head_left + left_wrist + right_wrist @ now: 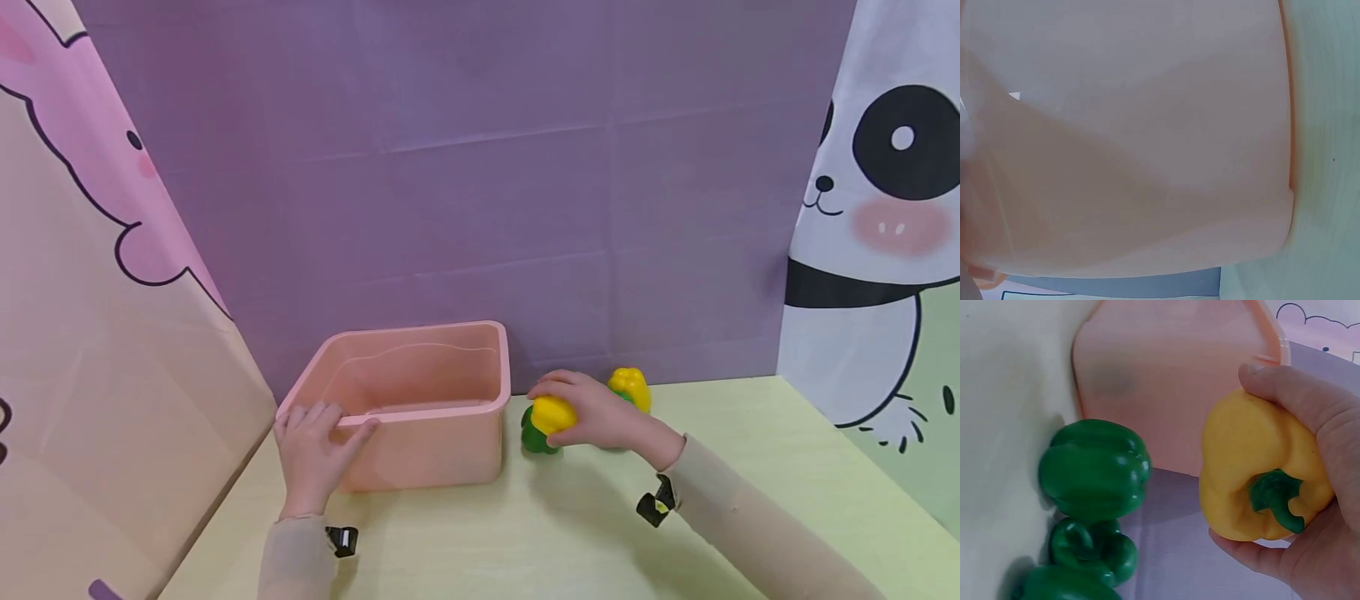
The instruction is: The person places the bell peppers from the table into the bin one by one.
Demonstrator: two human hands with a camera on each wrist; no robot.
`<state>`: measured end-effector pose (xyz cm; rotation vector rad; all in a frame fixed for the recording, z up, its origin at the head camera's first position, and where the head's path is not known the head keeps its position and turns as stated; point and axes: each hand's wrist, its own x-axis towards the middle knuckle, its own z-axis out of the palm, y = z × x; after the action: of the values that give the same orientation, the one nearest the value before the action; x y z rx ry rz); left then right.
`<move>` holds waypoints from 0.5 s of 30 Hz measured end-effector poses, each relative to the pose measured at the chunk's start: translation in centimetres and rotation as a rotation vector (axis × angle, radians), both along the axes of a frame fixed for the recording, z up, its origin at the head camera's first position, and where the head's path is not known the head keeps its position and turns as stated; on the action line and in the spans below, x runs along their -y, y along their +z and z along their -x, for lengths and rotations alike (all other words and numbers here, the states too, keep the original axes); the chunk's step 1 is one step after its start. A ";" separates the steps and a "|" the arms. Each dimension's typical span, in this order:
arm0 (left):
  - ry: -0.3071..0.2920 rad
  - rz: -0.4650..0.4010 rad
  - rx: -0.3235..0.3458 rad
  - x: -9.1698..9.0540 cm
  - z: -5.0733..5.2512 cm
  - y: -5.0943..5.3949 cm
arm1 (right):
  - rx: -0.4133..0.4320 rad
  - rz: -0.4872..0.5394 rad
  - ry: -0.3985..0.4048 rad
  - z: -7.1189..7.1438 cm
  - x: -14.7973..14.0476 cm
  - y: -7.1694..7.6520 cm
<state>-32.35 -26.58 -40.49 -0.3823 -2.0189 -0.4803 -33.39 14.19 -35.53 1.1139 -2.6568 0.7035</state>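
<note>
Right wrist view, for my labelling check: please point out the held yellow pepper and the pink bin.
Yellow pepper [1260, 453]: right wrist view, skin just above the stem.
Pink bin [1163, 390]: right wrist view, outer wall.

Yellow pepper [1235, 444] held, green peppers [1094, 469] nearby, pink bin [1166, 394] beyond

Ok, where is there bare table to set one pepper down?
The table looks bare in front of the pink bin, between left sleeve and right sleeve, and from the right sleeve to the panda print. It is crowded right of the bin: green bell peppers, the unheld yellow bell pepper and the right hand.
</note>
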 end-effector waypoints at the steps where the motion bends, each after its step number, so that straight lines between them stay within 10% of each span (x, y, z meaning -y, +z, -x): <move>1: 0.000 -0.001 -0.002 0.0 0.0 -0.1 | -0.010 0.001 0.005 0.1 0.0 0.2; 15: -0.021 -0.014 -0.005 0.1 0.1 -0.3 | -0.038 -0.007 0.004 1.1 1.1 2.7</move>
<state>-32.44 -26.72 -40.76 -0.3964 -2.0078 -0.5058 -34.44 13.08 -32.80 1.1229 -2.6285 0.6674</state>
